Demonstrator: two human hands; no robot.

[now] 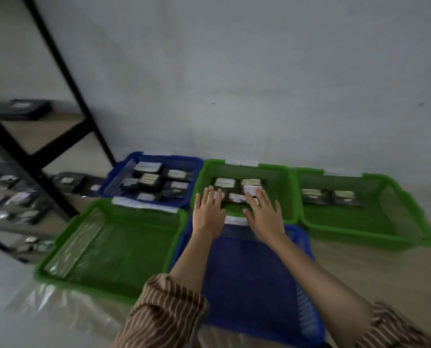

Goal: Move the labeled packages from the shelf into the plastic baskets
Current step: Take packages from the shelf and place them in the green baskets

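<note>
Several plastic baskets stand on the floor by the wall. My left hand [207, 212] and my right hand [264, 214] are stretched out, fingers spread and empty, over the near rim of the middle green basket [284, 194], just short of the dark packages with white labels [237, 189] lying in it. The far blue basket [124, 177] holds several labeled packages [156, 183]. The right green basket [410, 222] holds a few packages [327, 195]. The near green basket [109, 247] and the near blue basket [254, 285] under my forearms hold none. More dark packages [16, 199] lie on the black shelf [46, 151] at left.
A grey wall [259, 84] rises right behind the baskets. Clear plastic sheeting [58, 310] covers the floor in front. Some packages [70, 182] lie on the floor between the shelf and the far blue basket. Bare floor [385, 272] lies at right. The picture is blurred.
</note>
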